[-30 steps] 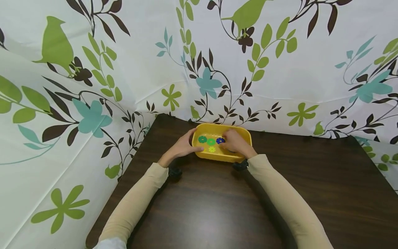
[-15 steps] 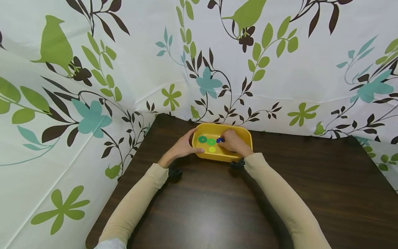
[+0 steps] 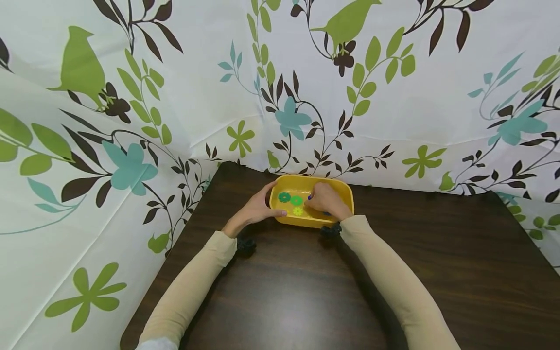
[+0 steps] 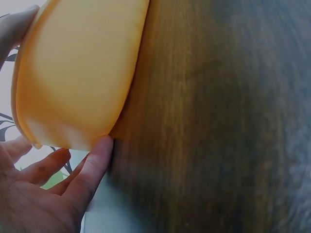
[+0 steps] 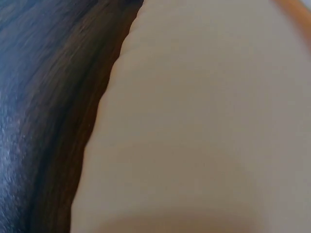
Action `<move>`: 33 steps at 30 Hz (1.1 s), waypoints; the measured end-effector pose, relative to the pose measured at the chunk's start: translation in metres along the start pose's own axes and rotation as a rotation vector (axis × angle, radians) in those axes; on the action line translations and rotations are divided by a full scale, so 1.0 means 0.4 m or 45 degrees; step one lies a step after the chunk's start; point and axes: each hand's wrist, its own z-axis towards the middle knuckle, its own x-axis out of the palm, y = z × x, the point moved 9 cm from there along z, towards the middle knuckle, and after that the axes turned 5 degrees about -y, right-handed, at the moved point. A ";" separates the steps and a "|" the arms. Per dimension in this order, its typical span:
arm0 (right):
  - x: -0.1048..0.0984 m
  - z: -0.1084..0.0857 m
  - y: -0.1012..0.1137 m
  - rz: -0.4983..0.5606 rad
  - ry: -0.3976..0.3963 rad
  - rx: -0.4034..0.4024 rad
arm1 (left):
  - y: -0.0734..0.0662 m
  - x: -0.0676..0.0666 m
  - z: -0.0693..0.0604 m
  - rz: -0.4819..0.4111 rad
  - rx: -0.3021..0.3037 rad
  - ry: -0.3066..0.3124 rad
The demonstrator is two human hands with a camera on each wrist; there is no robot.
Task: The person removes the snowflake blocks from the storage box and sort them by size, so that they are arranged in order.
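A yellow plastic tray stands at the far side of the table. My left hand holds its left end, thumb at the near rim and fingers spread around the outside. In the left wrist view those fingers touch the tray's wall. Inside the tray, my right hand pinches a small blue flower-shaped piece, mostly hidden by the fingers. Left of it lie a dark green flower piece, a bright green one and a yellow-green one. Another blue bit shows beneath the right hand.
The dark wooden table reaches toward the body. White cloth printed with leaves and birds hangs directly behind the tray and along the left. A beige sleeve fills most of the right wrist view.
My right hand has turned and shifted slightly left, and its fingers now cover most of the blue flower piece. The left hand keeps its place on the tray.
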 end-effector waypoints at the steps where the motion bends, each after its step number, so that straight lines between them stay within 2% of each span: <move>1: -0.002 -0.001 0.002 -0.015 -0.006 -0.012 | 0.001 0.001 0.000 -0.002 0.000 0.002; 4: -0.014 -0.006 0.010 -0.079 -0.032 -0.047 | 0.001 0.002 0.001 -0.009 -0.003 0.005; 11: -0.018 -0.013 0.015 -0.202 -0.035 -0.043 | 0.001 -0.006 -0.003 -0.007 -0.005 0.004; 15: -0.014 -0.021 0.011 -0.187 -0.044 -0.042 | 0.003 -0.003 -0.001 -0.010 0.006 0.008; 23: -0.011 -0.019 0.001 -0.100 -0.030 0.037 | 0.003 0.001 -0.002 -0.033 0.003 0.018; 33: -0.002 -0.019 -0.009 -0.121 0.017 0.107 | 0.002 0.000 -0.008 -0.011 -0.021 0.014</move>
